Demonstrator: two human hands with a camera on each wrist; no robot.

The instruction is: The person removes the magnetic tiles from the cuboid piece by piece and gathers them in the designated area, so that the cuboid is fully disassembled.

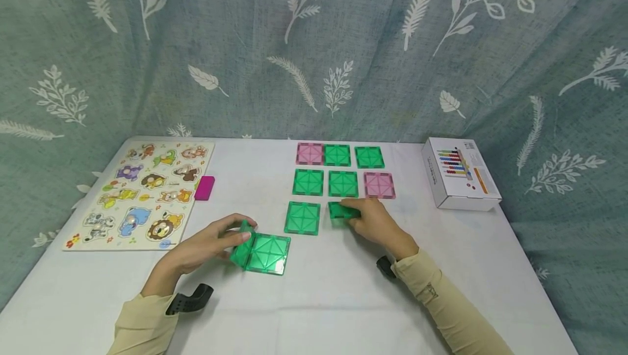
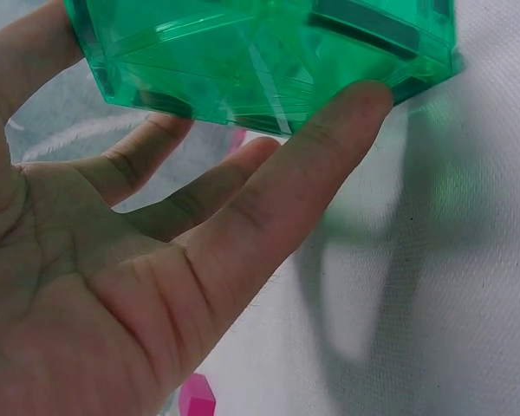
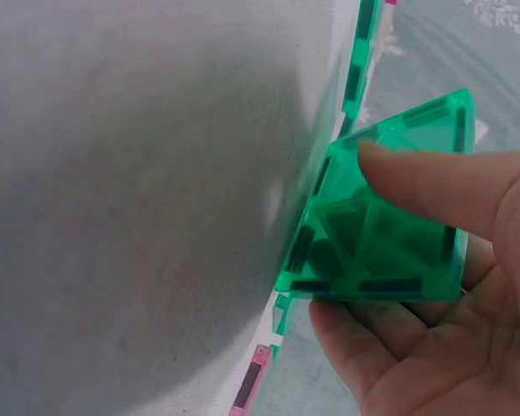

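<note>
My left hand [image 1: 216, 239] pinches a see-through green square magnetic tile [image 1: 240, 254] between thumb and fingers, tilted up on edge. Along its right side a second green tile [image 1: 269, 254] meets it, lying lower and flatter. The left wrist view shows the thumb pressed against the green plastic [image 2: 243, 52]. My right hand [image 1: 375, 221] grips another green tile [image 1: 340, 211] at the near end of the laid-out tiles. In the right wrist view that tile [image 3: 351, 238] leans on its edge, thumb on one face and fingers behind. Left of it a green tile [image 1: 302, 218] lies flat.
Beyond my hands, green tiles [image 1: 308, 182] and pink tiles [image 1: 379, 185] lie in rows. An animal puzzle board [image 1: 147, 197] is at left, with a magenta block [image 1: 204, 188] by its edge. A white box [image 1: 461, 172] stands at back right, before a leaf-patterned curtain [image 1: 255, 44].
</note>
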